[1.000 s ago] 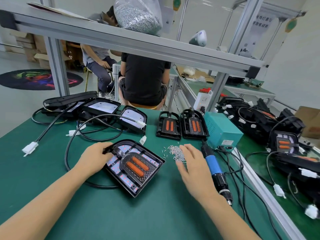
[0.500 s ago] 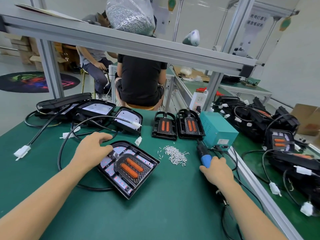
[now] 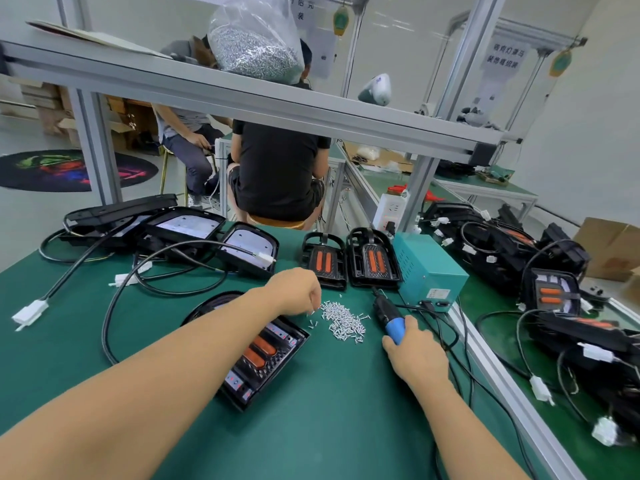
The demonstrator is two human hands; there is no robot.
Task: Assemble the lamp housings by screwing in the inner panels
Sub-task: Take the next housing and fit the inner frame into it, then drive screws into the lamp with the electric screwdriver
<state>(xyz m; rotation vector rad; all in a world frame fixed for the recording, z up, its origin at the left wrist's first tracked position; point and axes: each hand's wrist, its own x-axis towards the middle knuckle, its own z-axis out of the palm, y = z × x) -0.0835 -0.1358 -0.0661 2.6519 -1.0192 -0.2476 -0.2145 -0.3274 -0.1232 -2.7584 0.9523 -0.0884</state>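
With the left hand (image 3: 294, 292) reaching across the housing (image 3: 263, 355) lying under its forearm and seemingly pinching a screw from the pile (image 3: 343, 322) beside it, and the right hand (image 3: 412, 348) gripping the driver (image 3: 389, 317), a fumbled screw is risking rolling off across the worktop (image 3: 329, 427).

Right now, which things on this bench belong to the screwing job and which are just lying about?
In use:
lamp housing
loose screws
electric screwdriver
left hand
right hand

Lying about:
teal power box
bag of screws
white plug
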